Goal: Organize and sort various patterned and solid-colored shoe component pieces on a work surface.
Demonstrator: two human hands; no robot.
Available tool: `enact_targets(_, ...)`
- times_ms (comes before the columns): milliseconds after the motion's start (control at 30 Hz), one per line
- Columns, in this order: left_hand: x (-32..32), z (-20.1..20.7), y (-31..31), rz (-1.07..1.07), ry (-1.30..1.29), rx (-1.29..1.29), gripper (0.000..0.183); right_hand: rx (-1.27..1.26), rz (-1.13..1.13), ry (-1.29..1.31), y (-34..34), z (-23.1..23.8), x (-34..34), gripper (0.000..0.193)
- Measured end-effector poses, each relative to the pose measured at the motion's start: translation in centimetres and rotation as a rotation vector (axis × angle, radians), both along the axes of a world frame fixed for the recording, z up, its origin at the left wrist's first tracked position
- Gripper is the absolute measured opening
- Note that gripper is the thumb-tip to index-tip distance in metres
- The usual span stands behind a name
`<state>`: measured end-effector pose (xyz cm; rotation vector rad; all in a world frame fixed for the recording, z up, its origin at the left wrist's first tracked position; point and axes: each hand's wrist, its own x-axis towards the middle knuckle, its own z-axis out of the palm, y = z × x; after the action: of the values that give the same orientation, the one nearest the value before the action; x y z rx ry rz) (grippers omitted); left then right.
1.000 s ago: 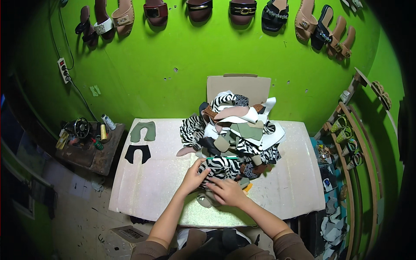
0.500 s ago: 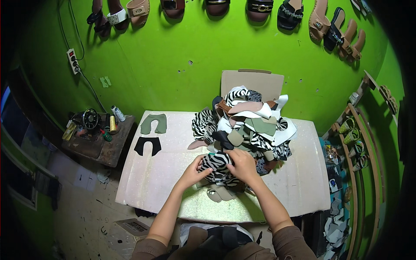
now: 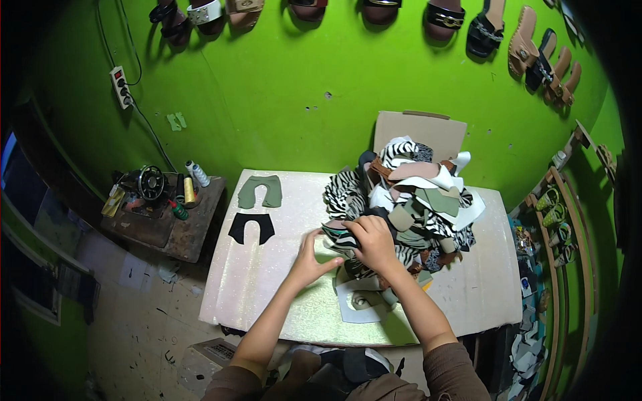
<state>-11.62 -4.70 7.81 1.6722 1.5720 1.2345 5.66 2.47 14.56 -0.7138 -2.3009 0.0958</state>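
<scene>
My right hand (image 3: 376, 246) is closed on a zebra-striped scrap (image 3: 338, 239) at the near left side of a big heap of material scraps (image 3: 428, 190). Just left of it, my left hand (image 3: 311, 262) hangs over the table with thumb and fingers apart, holding nothing. Below the right hand, a white sheet piece (image 3: 349, 314) with a rounded beige piece on it lies by the heap. Flat on the left of the table are a green U-shaped cut piece (image 3: 248, 194) and, nearer me, a black U-shaped one (image 3: 238, 227).
A pale sheet covers the table (image 3: 267, 294); a cardboard flap (image 3: 421, 130) rises behind the heap. On the left, a small wooden table (image 3: 180, 234) bears a sewing machine (image 3: 152, 184) and thread spools. Sandals (image 3: 485, 33) hang on the green wall; a wooden rack (image 3: 562, 220) stands right.
My left hand has come off the zebra-striped scrap and opened, while my right hand still grips it. More of the white sheet piece shows near the front. The whole view has shifted.
</scene>
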Motion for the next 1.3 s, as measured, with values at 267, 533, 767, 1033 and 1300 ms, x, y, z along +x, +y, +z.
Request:
enact_targets(267, -5.1, -0.6, 0.0, 0.111, 0.169, 0.094, 0.106, 0.005, -0.057, -0.052, -0.4, -2.4, -7.9, 0.047)
enact_targets(533, -12.1, -3.3, -1.5, -0.130, -1.141, -0.551, 0.046, -0.253, -0.178, -0.092, -0.1, -6.0, -11.7, 0.042)
enact_targets(767, -14.6, -3.0, -2.0, -0.403, -1.094, -0.813, 0.031, -0.133, -0.046, -0.241, -2.0, -8.2, -13.4, 0.051)
enact_targets(1033, -15.2, -2.6, -1.3, -0.595, -0.808, -0.876, 0.027, -0.168, 0.125, -0.367, -2.3, -8.0, -14.0, 0.055)
enact_targets(1300, -15.4, -3.3, -1.9, -0.573, -0.744, -0.885, 0.023, -0.220, 0.248, -0.311, -3.0, -8.2, -14.7, 0.051)
